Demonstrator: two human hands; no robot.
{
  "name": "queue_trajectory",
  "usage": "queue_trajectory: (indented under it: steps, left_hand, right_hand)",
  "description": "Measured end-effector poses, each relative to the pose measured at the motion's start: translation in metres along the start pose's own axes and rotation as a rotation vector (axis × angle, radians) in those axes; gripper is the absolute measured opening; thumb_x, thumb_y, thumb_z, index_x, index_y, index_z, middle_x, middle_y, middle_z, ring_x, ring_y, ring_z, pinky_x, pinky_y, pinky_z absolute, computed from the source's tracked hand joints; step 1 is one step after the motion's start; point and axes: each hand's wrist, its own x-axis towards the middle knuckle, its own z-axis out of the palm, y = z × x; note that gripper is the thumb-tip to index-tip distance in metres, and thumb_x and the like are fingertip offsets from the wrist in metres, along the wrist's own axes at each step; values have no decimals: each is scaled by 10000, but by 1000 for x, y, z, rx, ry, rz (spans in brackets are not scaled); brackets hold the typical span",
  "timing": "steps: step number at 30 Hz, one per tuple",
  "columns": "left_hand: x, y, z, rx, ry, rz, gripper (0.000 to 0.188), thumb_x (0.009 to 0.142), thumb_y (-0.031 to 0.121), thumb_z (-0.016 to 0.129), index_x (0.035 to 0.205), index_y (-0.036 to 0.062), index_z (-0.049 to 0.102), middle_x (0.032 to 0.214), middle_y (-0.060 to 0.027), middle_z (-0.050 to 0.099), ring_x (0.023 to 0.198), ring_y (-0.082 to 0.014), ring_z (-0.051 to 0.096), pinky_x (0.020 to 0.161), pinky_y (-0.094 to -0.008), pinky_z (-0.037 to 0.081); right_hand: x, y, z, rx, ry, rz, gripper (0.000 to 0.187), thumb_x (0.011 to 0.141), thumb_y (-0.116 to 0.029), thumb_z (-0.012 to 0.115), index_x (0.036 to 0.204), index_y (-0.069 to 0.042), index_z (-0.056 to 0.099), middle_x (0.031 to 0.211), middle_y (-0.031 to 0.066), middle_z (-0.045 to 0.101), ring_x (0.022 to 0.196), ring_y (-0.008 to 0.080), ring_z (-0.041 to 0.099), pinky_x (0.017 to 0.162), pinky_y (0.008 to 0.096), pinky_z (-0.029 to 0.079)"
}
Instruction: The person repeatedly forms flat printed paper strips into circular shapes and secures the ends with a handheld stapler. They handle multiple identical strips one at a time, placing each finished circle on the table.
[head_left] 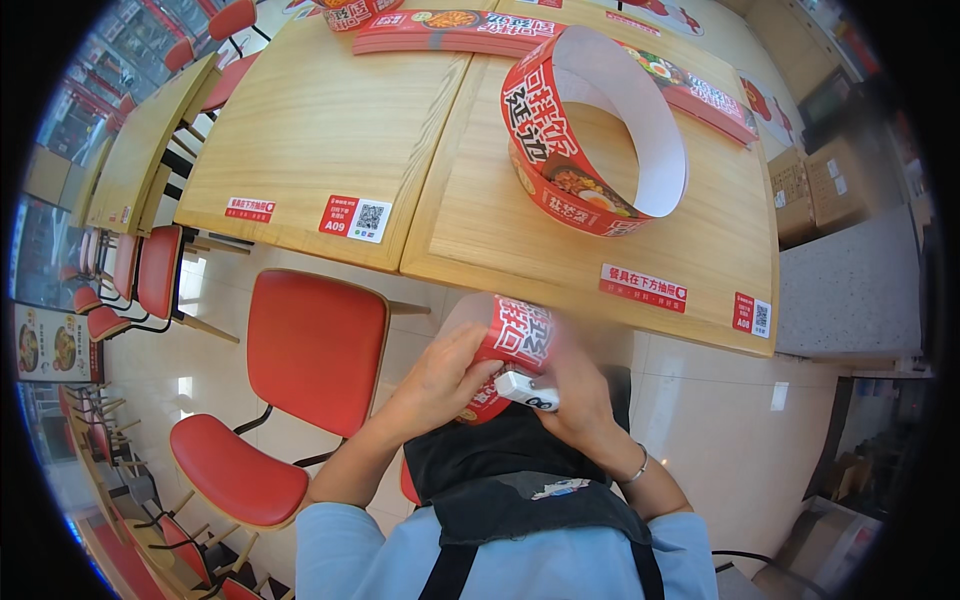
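Above my lap, just off the table's near edge, a curled red printed cardboard sleeve (510, 330) is between my hands. My left hand (437, 378) is closed on its left side, the thumb pressing toward the middle. My right hand (580, 400) is closed round a small white hand tool (527, 390) with dark round marks at one end, perhaps a stapler, held against the sleeve. Motion smears part of the right fingers. On the table ahead stands a larger red cardboard ring (555, 150), joined into a loop with a white inside.
A stack of flat red sleeves (450, 35) lies at the table's far side, another stack (700, 95) to its right. The wooden table (340, 130) carries stickers along its near edge. Red chairs (315, 350) stand at the left; cardboard boxes (835, 185) at the right.
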Motion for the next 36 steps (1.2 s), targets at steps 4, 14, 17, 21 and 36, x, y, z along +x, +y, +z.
queue_trajectory:
  steps: [4,14,17,21,36]
  left_hand:
    - [-2,0,0,16,7,9,230,864,51,607,1079,-11,549,1003,-171,580,932,-337,587,813,-379,472]
    - [-3,5,2,1,23,16,186,870,57,610,1034,-4,547,945,-173,602,889,-341,595,787,-380,470]
    - [-3,6,2,-16,18,12,184,879,64,601,1041,0,543,955,-178,599,895,-347,589,785,-384,466]
    - [-4,7,2,-5,12,-2,198,893,67,581,1072,5,525,979,-184,591,922,-359,579,804,-393,460]
    - [-8,2,15,41,28,6,248,902,28,519,1146,-9,490,1044,-210,547,985,-394,538,862,-418,430]
  right_hand:
    - [-4,0,5,71,-33,56,601,536,-67,814,1038,-8,489,982,176,526,877,370,578,730,422,488]
    - [-1,1,0,23,13,2,561,589,-110,811,1049,-16,504,882,159,571,814,358,600,690,408,494]
    - [-1,1,1,45,11,7,550,599,-114,809,1047,-12,506,880,161,570,803,356,605,683,409,497]
    - [-1,1,2,77,15,1,520,609,-118,806,1028,-5,519,878,166,571,799,361,606,675,412,504]
    - [4,26,17,21,-1,-6,392,629,-162,783,940,-43,576,826,142,601,741,341,626,617,413,524]
